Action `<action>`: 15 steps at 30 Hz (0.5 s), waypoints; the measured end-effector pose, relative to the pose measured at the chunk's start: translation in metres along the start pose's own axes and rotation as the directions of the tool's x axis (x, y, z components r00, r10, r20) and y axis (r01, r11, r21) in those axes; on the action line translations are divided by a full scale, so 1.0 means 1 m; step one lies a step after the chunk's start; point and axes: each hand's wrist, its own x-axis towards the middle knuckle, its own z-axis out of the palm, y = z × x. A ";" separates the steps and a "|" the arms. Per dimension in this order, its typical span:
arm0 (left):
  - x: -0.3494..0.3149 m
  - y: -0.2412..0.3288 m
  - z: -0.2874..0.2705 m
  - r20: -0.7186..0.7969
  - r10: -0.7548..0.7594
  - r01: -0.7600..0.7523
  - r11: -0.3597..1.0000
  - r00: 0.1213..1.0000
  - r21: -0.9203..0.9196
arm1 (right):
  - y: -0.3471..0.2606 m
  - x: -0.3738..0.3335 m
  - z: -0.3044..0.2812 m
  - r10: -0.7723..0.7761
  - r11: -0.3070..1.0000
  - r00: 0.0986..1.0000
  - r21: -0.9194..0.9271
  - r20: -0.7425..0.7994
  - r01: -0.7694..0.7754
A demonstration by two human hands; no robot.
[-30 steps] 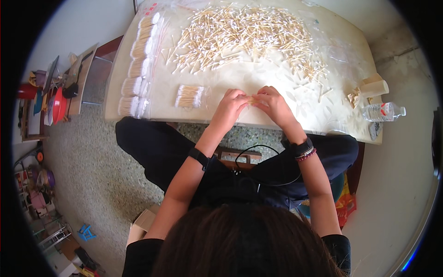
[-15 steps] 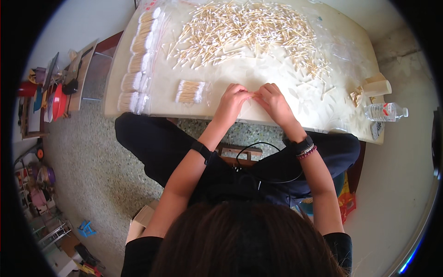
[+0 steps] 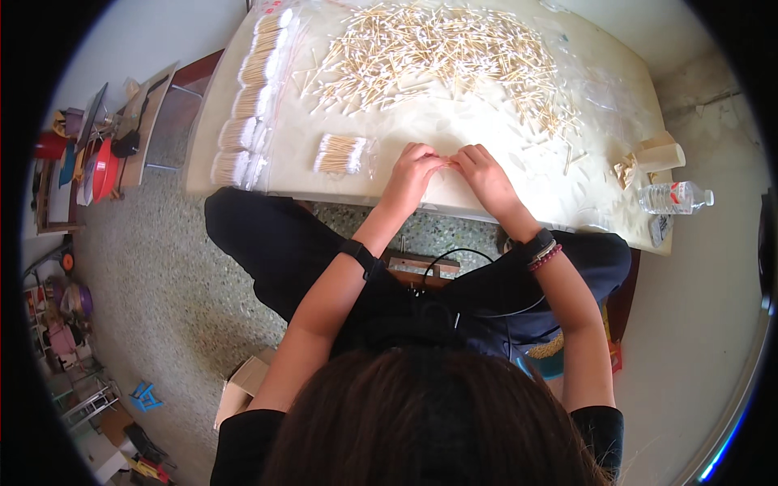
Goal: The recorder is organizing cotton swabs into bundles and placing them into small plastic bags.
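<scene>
My left hand (image 3: 415,168) and my right hand (image 3: 480,168) meet fingertip to fingertip just above the near part of the table (image 3: 389,121). Both are closed in a pinch, and whatever lies between the fingers is too small and hidden to name. A flat bag of cotton swabs (image 3: 339,154) lies to the left of my left hand. Beyond both hands spreads a big loose heap of cotton swabs (image 3: 446,53). Along the table's left side runs a row of bagged cotton swabs (image 3: 250,102), their white tips facing sideways.
A clear plastic bottle (image 3: 674,198) lies on its side at the table's right end, close to a cardboard tube (image 3: 658,156). Clear plastic film (image 3: 604,93) rests right of the heap. On the floor are an open cardboard box (image 3: 241,389) and a small blue stool (image 3: 146,397).
My hands stay pinched together at nearly the same place. The view has shifted slightly; nothing on the table has plainly been moved.
</scene>
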 end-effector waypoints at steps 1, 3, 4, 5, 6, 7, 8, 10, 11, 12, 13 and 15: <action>0.000 0.000 0.000 0.000 0.000 0.000 1.000 1.000 -0.005 | 0.000 0.001 -0.001 0.016 0.999 1.000 0.050 -0.004 -0.016; 0.000 0.000 0.000 -0.004 -0.002 0.002 1.000 1.000 -0.012 | -0.003 0.000 -0.004 0.021 0.996 0.999 0.089 -0.031 -0.018; 0.000 0.000 0.000 -0.005 -0.003 0.003 1.000 1.000 -0.021 | -0.004 0.000 -0.006 0.029 0.991 0.998 0.129 -0.058 -0.022; 0.000 0.000 0.000 -0.007 -0.003 0.003 1.000 1.000 -0.020 | -0.005 0.001 -0.007 0.027 0.991 0.998 0.130 -0.057 -0.020; -0.001 0.000 0.000 -0.004 -0.003 0.003 1.000 1.000 -0.016 | -0.006 0.000 -0.007 0.041 0.992 0.998 0.122 -0.043 -0.036; -0.001 0.000 0.000 0.000 -0.002 0.002 1.000 1.000 -0.013 | -0.006 -0.001 -0.008 0.055 0.992 0.998 0.114 -0.029 -0.051; -0.002 0.000 0.000 0.000 -0.002 0.002 1.000 1.000 -0.012 | -0.006 -0.001 -0.008 0.054 0.992 0.998 0.114 -0.029 -0.051; -0.002 -0.001 0.000 0.028 -0.005 0.005 1.000 1.000 -0.011 | -0.005 0.000 -0.009 0.026 0.999 0.999 0.017 0.040 -0.027; -0.003 0.000 0.000 0.027 -0.004 0.004 1.000 1.000 -0.009 | -0.004 0.001 -0.008 0.025 1.000 0.999 0.017 0.038 -0.026; -0.003 0.000 0.001 0.020 -0.004 0.004 1.000 1.000 -0.026 | -0.002 0.002 -0.007 -0.026 0.993 0.992 -0.115 0.121 0.040; -0.003 -0.001 0.001 0.013 -0.004 0.004 0.999 1.000 -0.043 | -0.001 0.003 -0.006 -0.065 0.964 0.976 -0.238 0.208 0.115; -0.004 -0.002 0.001 0.008 0.006 -0.006 0.999 1.000 -0.039 | 0.000 0.005 -0.002 -0.037 0.976 0.978 -0.202 0.205 0.079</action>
